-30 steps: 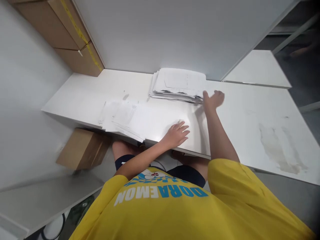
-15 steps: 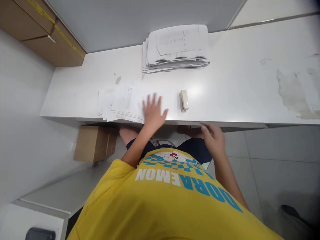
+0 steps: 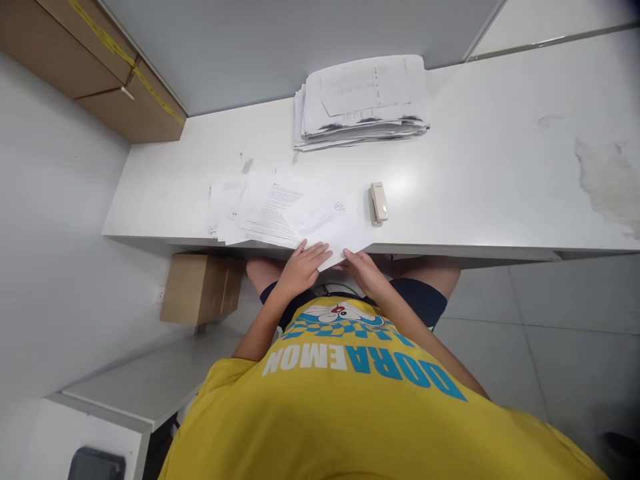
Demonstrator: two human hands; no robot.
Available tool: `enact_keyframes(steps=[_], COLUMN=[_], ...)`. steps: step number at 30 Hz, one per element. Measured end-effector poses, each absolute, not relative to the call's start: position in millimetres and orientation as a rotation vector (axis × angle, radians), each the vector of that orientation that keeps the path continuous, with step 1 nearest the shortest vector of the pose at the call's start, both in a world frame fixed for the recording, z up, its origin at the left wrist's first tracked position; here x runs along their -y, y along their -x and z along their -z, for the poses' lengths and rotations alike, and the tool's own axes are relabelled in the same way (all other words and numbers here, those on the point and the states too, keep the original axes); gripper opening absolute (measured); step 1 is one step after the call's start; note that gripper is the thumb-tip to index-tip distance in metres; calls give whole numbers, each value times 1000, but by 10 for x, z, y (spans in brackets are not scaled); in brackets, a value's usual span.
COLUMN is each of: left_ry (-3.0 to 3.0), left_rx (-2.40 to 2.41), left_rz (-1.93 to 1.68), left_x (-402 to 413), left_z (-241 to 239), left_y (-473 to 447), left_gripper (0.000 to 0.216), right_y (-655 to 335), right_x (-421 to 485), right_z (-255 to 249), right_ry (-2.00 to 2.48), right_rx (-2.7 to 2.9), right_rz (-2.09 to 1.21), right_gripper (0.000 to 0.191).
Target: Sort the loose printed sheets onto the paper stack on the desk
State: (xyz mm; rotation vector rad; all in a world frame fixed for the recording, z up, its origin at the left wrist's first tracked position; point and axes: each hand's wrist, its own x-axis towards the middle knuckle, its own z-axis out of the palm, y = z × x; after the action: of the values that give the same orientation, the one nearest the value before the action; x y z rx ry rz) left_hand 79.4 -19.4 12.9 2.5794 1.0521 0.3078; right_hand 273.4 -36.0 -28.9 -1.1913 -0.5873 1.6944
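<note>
Seen from the head camera, a person in a yellow shirt (image 3: 350,400) is sitting at a white tabletop (image 3: 475,193) and drawing a few loose sheets (image 3: 320,223) toward the near edge. The left hand (image 3: 303,263) is lying with fingers spread flat on the sheets' near corner, and the right hand (image 3: 363,267) is pinching the same sheets just beside it, both over the tabletop's near edge. More spread papers (image 3: 235,210) are lying to the left along that edge; a small stapler (image 3: 379,202) is resting just right of the sheets, and a tall paper stack (image 3: 363,100) is sitting at the far edge against the wall. Because the sheets are overhanging the edge under a light hold, they are likely to slide off into the lap or fan out of order.
</note>
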Motion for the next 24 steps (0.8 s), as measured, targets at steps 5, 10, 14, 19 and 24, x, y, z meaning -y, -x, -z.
enact_keyframes(steps=[5,10,14,19,24], left_ry=[-2490,-2467,-2659,-2642,-2534], left_rx=[-1475,-1727,-1529,-1540,-1577], left_rz=[-429,-434,-522,-635,-717], left_x=[94,-155,-193,-192,-188], left_z=[-127,-24,-27,-71,-71], left_y=[-731,-577,-471,-405,-370], left_gripper=[49,56,28,19,23], right_y=[-2727,-2909,-3121,-3252,-3310], right_x=[340,476,616,733,760], right_z=[324,261,153,63,37], right_ry=[1411,1502,1648,1676,1675], right_rx=[501,586,883,1114,1100], right_rz=[-1373,-1267,-1072,-981,-884], right_gripper=[46,37,34,34,36])
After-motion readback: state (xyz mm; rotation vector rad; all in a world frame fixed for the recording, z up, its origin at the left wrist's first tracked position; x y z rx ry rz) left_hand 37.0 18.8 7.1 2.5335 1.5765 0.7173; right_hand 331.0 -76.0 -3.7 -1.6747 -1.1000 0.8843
